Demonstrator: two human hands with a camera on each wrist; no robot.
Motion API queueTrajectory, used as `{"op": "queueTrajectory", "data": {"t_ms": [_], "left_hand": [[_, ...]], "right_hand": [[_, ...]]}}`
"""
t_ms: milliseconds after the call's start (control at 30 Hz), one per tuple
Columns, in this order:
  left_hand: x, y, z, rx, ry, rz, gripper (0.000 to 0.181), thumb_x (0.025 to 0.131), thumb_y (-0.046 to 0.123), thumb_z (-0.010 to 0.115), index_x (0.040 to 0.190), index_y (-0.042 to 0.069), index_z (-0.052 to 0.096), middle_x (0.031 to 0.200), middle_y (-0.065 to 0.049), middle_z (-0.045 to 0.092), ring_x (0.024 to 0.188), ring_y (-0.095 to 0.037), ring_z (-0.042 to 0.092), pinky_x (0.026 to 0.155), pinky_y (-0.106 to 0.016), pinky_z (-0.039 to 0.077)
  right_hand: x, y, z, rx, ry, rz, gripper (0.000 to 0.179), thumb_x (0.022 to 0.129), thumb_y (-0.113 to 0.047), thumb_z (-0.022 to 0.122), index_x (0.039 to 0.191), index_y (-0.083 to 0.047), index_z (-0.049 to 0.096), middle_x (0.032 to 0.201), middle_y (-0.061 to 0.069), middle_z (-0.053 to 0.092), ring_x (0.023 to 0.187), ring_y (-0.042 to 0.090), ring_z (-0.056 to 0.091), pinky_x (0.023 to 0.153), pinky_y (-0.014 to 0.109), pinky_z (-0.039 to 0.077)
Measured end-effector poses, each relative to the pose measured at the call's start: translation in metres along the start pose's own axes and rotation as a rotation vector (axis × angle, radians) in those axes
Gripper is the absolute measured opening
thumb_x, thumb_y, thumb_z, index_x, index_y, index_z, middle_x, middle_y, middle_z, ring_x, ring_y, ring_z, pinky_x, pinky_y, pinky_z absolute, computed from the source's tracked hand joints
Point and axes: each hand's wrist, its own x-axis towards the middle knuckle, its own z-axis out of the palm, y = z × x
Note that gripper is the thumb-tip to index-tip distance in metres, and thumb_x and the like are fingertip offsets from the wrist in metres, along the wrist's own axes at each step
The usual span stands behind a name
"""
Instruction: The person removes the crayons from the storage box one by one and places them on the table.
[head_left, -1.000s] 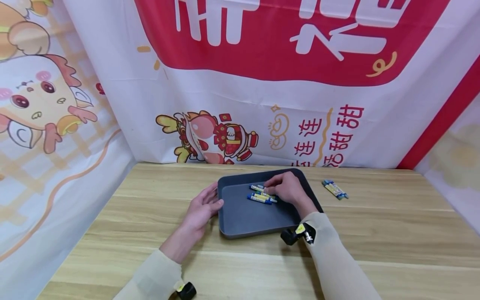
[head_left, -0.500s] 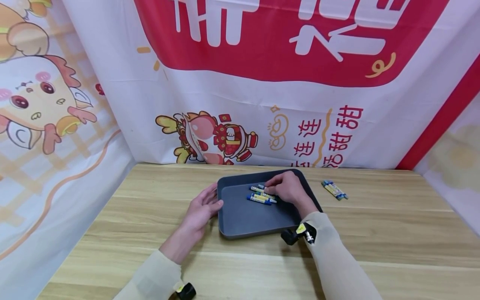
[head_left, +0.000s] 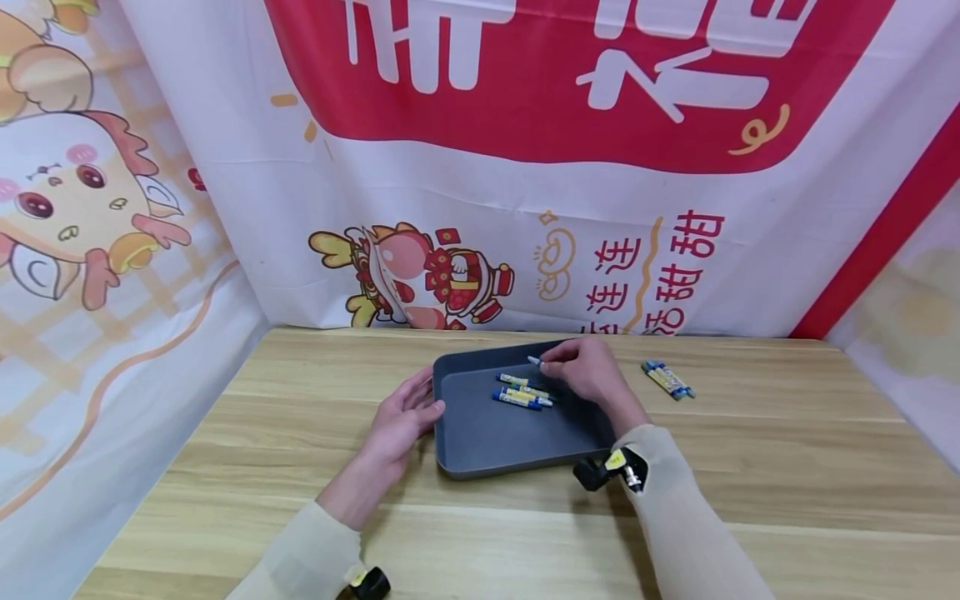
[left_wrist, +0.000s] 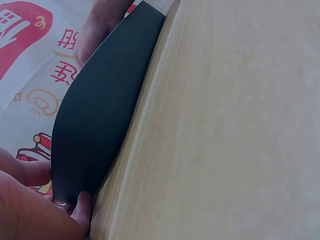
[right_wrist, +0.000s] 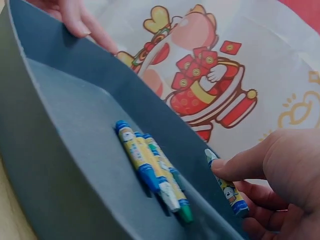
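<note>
My left hand (head_left: 405, 417) grips the left wall of a dark grey tray (head_left: 480, 454), thumb over the rim and fingers outside it. In the left wrist view, the tray's outer side (left_wrist: 100, 110) hides most of what is inside. Between thumb and fingers, my right hand (head_left: 592, 371) pinches a crayon (right_wrist: 227, 190) with a pale tip and a yellow-and-blue wrapper, held over the back right part of the tray. Several crayons (head_left: 517, 400) lie side by side on the tray floor, with blue, white and green ends showing.
Several more crayons (head_left: 667, 379) lie together on the wooden table (head_left: 787, 467), right of the tray. A printed cloth (head_left: 480, 192) hangs behind the table's back edge, and another patterned cloth (head_left: 112, 333) hangs at the left.
My right hand has lifted the pale-tipped crayon away from the others and shifted back and slightly right. My left hand keeps its hold on the tray.
</note>
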Motion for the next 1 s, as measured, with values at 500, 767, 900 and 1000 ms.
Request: {"op": "queueTrajectory", "data": {"t_ms": [500,767,900,1000], "left_hand": [[0.000,-0.001,0.000,0.001,0.004,-0.013,0.067,0.104,-0.001,0.059,0.165,0.014,0.037,0.173,-0.016,0.036,0.158,-0.037,0.038,0.131,-0.050,0.035],[0.000,0.000,0.000,0.004,-0.001,-0.013,0.067,0.104,-0.001,0.059,0.165,0.013,0.037,0.173,-0.016,0.036,0.158,-0.037,0.038,0.131,-0.050,0.035],[0.001,0.000,0.000,0.006,0.005,-0.019,0.067,0.104,0.000,0.060,0.165,0.015,0.037,0.173,-0.015,0.036,0.158,-0.036,0.038,0.131,-0.049,0.035],[0.001,0.000,0.000,0.004,0.003,-0.015,0.067,0.104,0.000,0.060,0.166,0.014,0.036,0.173,-0.015,0.035,0.158,-0.037,0.038,0.131,-0.049,0.035]], "right_hand": [[-0.014,0.012,-0.035,-0.017,0.104,-0.052,0.023,0.102,-0.024,0.073,0.121,-0.013,0.080,0.128,0.014,0.073,0.103,0.028,0.066,0.086,0.037,0.055],[-0.021,0.025,-0.049,0.059,0.144,-0.009,0.026,0.103,-0.024,0.072,0.124,-0.013,0.079,0.131,0.015,0.074,0.113,0.030,0.064,0.096,0.042,0.056],[-0.024,0.033,-0.053,0.036,0.189,-0.024,0.026,0.102,-0.026,0.073,0.124,-0.014,0.080,0.128,0.013,0.077,0.113,0.029,0.065,0.095,0.039,0.055],[-0.025,0.039,-0.056,0.022,0.214,-0.013,0.025,0.102,-0.029,0.073,0.123,-0.016,0.080,0.124,0.011,0.078,0.110,0.028,0.066,0.089,0.034,0.053]]}}
